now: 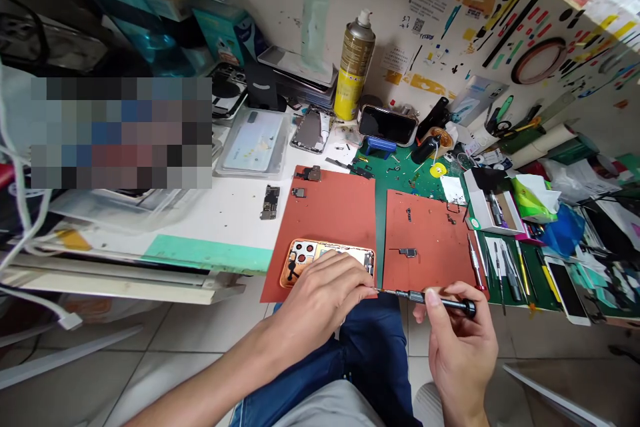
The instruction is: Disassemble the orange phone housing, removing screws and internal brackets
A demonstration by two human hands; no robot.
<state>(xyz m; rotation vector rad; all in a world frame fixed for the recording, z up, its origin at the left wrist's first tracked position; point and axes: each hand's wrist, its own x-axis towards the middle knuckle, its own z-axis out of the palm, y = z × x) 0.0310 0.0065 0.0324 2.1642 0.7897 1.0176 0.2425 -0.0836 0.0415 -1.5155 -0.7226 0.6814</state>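
An orange phone housing (291, 273) with a camera cluster lies on the left red mat, its back half under my fingers. My left hand (330, 287) is closed over its near edge, fingers bent and thumb by the lower right corner. My right hand (457, 340) grips a black screwdriver (417, 296) held nearly level between thumb and fingers. The screwdriver's thin tip points left and meets the housing's right end, beside my left fingertips. Whether the tip sits in a screw is too small to tell.
Small phone parts (407, 252) lie on the right red mat (430, 220). A circuit board (270, 203) rests on the white tabletop. Tweezers and drivers (510, 270) line the right side near a white phone (567, 290). A spray can (354, 67) stands at the back.
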